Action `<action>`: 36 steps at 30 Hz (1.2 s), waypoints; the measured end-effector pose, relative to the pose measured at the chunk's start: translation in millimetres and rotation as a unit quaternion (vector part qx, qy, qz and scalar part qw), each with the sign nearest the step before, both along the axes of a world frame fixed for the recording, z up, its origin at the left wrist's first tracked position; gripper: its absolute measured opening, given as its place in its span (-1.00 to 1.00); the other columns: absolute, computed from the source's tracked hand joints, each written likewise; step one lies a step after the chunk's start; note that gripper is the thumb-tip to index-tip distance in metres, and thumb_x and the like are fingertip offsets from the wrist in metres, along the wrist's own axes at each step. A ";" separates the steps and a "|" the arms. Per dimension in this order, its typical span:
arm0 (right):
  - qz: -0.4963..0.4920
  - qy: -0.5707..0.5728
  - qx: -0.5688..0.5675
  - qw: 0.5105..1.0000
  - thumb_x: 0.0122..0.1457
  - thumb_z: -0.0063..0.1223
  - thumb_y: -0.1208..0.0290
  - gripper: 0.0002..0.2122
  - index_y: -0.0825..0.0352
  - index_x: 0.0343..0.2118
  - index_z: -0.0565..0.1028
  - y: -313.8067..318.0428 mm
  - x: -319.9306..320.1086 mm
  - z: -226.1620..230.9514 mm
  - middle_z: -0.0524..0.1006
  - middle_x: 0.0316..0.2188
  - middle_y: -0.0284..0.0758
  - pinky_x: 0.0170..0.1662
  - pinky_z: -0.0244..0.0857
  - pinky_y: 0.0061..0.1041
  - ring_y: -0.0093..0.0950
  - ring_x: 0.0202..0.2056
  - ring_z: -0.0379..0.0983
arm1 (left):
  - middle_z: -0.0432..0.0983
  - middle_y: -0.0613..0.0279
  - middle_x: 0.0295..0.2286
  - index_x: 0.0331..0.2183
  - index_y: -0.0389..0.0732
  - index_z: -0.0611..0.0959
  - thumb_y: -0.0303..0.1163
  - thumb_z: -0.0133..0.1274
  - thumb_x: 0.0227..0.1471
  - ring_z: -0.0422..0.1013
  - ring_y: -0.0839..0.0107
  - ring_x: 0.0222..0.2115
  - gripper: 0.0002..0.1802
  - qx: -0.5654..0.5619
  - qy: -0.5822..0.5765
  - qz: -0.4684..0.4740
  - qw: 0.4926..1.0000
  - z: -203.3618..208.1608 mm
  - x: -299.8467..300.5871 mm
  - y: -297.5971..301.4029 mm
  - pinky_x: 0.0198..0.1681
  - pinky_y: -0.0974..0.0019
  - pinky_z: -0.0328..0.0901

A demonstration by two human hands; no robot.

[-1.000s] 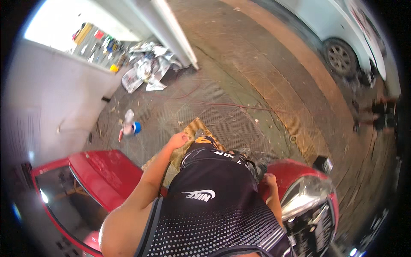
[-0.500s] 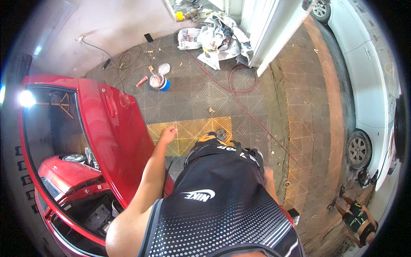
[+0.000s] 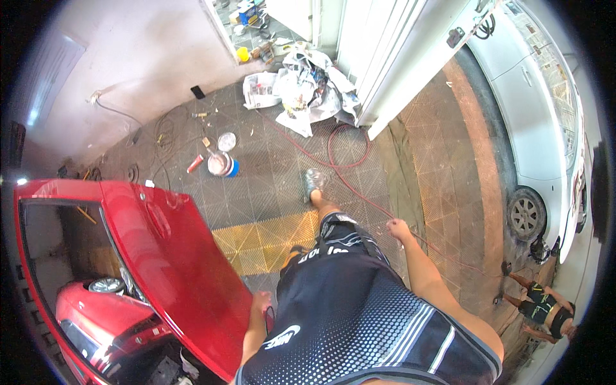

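Observation:
My left hand (image 3: 261, 301) hangs low at my side, close to the edge of the red car door (image 3: 186, 250). Its fingers are too indistinct to read. My right hand (image 3: 398, 229) is held out in front of my right side, fingers curled in, with nothing visible in them. Below it, a thin red hose (image 3: 375, 202) runs across the floor. One foot in a grey shoe (image 3: 313, 183) is set forward on the dark tiles, beyond the yellow floor tiles (image 3: 256, 242).
Ahead on the left stand an open tub with a blue side (image 3: 232, 169), its round lid (image 3: 226, 141) and a red tube (image 3: 195, 163). Crumpled newspaper (image 3: 311, 90) lies beside a white door (image 3: 423, 70). A white car (image 3: 536, 109) and another person (image 3: 545, 305) are at right.
My right hand has swung forward into view while my left has swung back. A foot has stepped ahead, and the tub now appears lower and further left.

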State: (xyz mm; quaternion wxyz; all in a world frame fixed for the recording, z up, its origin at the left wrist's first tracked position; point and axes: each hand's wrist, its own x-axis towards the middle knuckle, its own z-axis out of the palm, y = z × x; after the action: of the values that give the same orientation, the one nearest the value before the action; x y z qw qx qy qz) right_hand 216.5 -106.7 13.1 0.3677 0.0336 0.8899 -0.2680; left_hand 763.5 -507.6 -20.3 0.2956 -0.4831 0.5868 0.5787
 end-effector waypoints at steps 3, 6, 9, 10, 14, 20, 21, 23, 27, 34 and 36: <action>0.054 -0.048 0.050 0.996 0.18 0.16 0.30 -0.78 0.35 -0.25 0.65 -4.0 -9.4 -30.5 0.63 -0.50 -0.30 -0.44 0.44 -0.43 -0.49 -0.56 0.54 | 0.48 0.27 -0.61 -0.28 -0.17 0.70 -0.25 0.09 0.16 0.36 0.40 -0.73 -0.79 0.007 0.030 0.169 0.985 1.1 -37.9 -7.7 -0.77 0.32 0.12; 0.023 -0.136 0.063 0.988 0.18 0.17 0.32 -0.82 0.34 -0.33 0.64 -24.3 -8.9 -51.0 0.60 -0.55 -0.31 -0.62 0.34 -0.45 -0.50 -0.64 0.48 | 0.52 0.25 -0.60 -0.29 -0.18 0.69 -0.26 0.03 0.18 0.38 0.34 -0.72 -0.77 0.064 0.012 0.227 0.972 -21.0 -65.0 -66.3 -0.75 0.29 0.17; -0.001 -0.153 0.038 0.987 0.19 0.17 0.33 -0.82 0.36 -0.38 0.62 -51.4 -35.4 -83.5 0.59 -0.57 -0.30 -0.70 0.30 -0.45 -0.50 -0.68 0.45 | 0.56 0.22 -0.57 -0.28 -0.20 0.68 -0.24 0.00 0.20 0.44 0.23 -0.68 -0.73 -0.069 0.004 0.140 0.988 -30.1 -116.9 -117.7 -0.66 0.16 0.28; -0.013 -0.158 0.026 0.987 0.20 0.17 0.33 -0.82 0.36 -0.39 0.61 -69.4 -48.3 -92.5 0.58 -0.57 -0.29 -0.70 0.30 -0.45 -0.49 -0.69 0.45 | 0.58 0.21 -0.54 -0.27 -0.22 0.68 -0.24 0.01 0.21 0.46 0.22 -0.62 -0.73 -0.122 0.019 0.085 0.989 -26.2 -139.6 -147.8 -0.57 0.14 0.32; 0.037 -0.164 0.034 0.985 0.23 0.09 0.17 -0.67 0.39 -0.26 0.65 -172.1 -121.6 -89.5 0.66 -0.50 -0.15 -0.58 0.38 -0.31 -0.39 -0.56 0.59 | 0.62 0.18 -0.43 -0.22 -0.25 0.68 -0.22 0.06 0.22 0.54 0.20 -0.39 -0.71 -0.264 0.045 0.060 0.962 39.2 -208.7 -242.4 -0.26 0.09 0.41; 0.358 -0.004 0.035 0.933 0.24 0.00 0.20 -0.71 0.33 -0.33 0.64 -324.0 -261.2 -82.4 0.62 -0.48 -0.19 -0.52 0.39 -0.34 -0.38 -0.59 0.54 | 0.62 0.18 -0.29 -0.03 -0.28 0.62 -0.14 0.07 0.26 0.54 0.29 -0.27 -0.58 -0.330 0.141 0.251 0.899 118.6 -298.7 -315.2 -0.14 0.15 0.42; 0.442 0.041 0.016 0.896 0.25 -0.01 0.24 -0.73 0.32 -0.31 0.64 -354.8 -282.9 -75.7 0.63 -0.44 -0.22 -0.54 0.36 -0.39 -0.42 -0.57 0.55 | 0.62 0.18 -0.29 -0.01 -0.27 0.61 -0.14 0.08 0.25 0.54 0.31 -0.27 -0.57 -0.303 0.188 0.302 0.884 119.5 -301.9 -318.3 -0.15 0.17 0.42; 0.127 -0.013 -0.142 0.982 0.27 -0.01 0.31 -0.78 0.31 -0.21 0.62 -417.3 -295.1 -45.6 0.65 -0.38 -0.29 -0.55 0.33 -0.48 -0.52 -0.52 0.54 | 0.62 0.14 -0.29 -0.08 -0.23 0.64 -0.14 0.10 0.24 0.54 0.34 -0.30 -0.62 -0.330 0.154 0.276 0.890 108.1 -296.9 -303.0 -0.18 0.21 0.43; 0.110 -0.048 -0.232 0.965 0.26 0.01 0.35 -0.76 0.32 -0.09 0.57 -509.3 -310.8 9.8 0.64 -0.32 -0.35 -0.56 0.29 -0.58 -0.60 -0.46 0.55 | 0.59 0.11 -0.48 -0.23 -0.18 0.67 -0.10 0.14 0.20 0.53 0.35 -0.43 -0.67 -0.212 0.019 0.143 0.967 59.8 -251.3 -253.2 -0.30 0.23 0.41; 0.301 -0.056 -0.243 0.920 0.25 0.01 0.35 -0.82 0.35 -0.34 0.57 -506.3 -286.9 -5.8 0.58 -0.43 -0.38 -0.44 0.39 -0.48 -0.55 -0.44 0.53 | 0.37 0.27 -0.70 -0.52 -0.10 0.49 -0.13 0.01 0.21 0.34 0.34 -0.72 -0.67 0.099 -0.081 0.274 0.953 6.2 -190.0 -227.6 -0.72 0.10 0.14; 0.364 -0.042 -0.320 0.874 0.26 0.04 0.31 -0.83 0.30 -0.36 0.55 -459.9 -278.5 -39.7 0.53 -0.52 -0.43 -0.49 0.35 -0.47 -0.56 -0.50 0.47 | 0.65 0.10 -0.48 -0.27 -0.31 0.67 -0.08 0.09 0.25 0.57 0.24 -0.46 -0.58 -0.045 -0.127 0.254 0.958 20.6 -200.8 -257.6 -0.40 0.11 0.40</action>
State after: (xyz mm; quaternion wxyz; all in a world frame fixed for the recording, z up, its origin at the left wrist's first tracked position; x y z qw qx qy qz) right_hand -62.0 -566.6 -26.6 0.4672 -0.4010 0.6884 -0.3834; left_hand 562.7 -765.2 0.3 0.1885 -0.6985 0.4276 0.5420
